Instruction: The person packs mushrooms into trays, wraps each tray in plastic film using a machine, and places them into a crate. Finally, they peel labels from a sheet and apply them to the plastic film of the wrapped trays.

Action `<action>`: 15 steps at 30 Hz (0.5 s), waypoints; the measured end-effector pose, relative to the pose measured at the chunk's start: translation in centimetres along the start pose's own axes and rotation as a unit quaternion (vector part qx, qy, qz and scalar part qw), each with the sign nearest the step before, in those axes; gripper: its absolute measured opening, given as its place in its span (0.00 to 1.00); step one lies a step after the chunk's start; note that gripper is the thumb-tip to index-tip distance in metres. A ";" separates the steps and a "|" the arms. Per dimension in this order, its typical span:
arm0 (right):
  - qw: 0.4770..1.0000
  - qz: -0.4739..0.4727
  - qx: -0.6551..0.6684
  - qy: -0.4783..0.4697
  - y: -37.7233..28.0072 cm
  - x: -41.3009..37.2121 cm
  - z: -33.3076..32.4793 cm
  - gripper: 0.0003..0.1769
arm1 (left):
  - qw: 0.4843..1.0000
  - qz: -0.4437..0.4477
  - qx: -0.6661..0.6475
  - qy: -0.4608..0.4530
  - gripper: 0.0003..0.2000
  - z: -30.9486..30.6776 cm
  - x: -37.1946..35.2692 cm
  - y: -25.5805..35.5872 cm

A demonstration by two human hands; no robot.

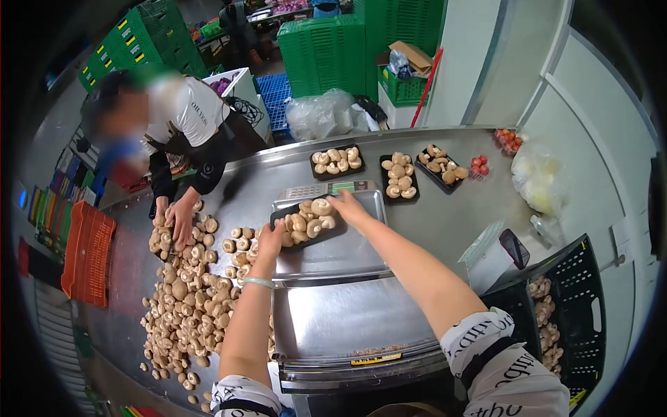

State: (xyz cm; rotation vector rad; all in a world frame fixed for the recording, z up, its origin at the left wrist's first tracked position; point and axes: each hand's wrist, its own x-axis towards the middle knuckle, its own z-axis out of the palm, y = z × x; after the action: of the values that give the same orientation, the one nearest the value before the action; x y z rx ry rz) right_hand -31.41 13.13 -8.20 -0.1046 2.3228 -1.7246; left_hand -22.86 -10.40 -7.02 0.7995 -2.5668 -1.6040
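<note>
While the steel table [445, 215] spans the work area, loose mushrooms [184, 299] lie heaped on its left side. Weighing scale [335, 260] stands mid-table. Black tray [313, 240], loaded with more mushrooms [299, 224], is over the scale; contact cannot be told. Left hand [271, 240] clamped on tray's left end, right hand [351, 210] clamped on its right end.

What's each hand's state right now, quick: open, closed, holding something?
Left hand: closed, holding one end of the black tray of mushrooms.
Right hand: closed, holding the tray's opposite end.
</note>
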 end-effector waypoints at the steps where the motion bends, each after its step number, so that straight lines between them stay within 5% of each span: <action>1: 1.000 -0.009 -0.015 0.006 0.3 0.6 0.9 0.37 | 1.000 0.013 0.008 -0.003 0.28 0.2 -0.7 1.0; 7: 0.998 -0.035 -0.045 0.038 -1.4 -3.0 -0.3 0.32 | 0.997 0.078 -0.003 0.003 0.29 2.2 -0.8 -0.5; 15: 0.995 -0.074 -0.040 0.052 -3.8 -18.6 -7.7 0.30 | 0.990 0.119 -0.036 -0.070 0.32 0.9 -15.5 3.6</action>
State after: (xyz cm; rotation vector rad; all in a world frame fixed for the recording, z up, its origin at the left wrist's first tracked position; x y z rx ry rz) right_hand -15.63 22.92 0.32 -0.2119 2.5182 -1.7439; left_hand -11.08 -1.85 -0.46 0.3691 -2.5576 -1.7202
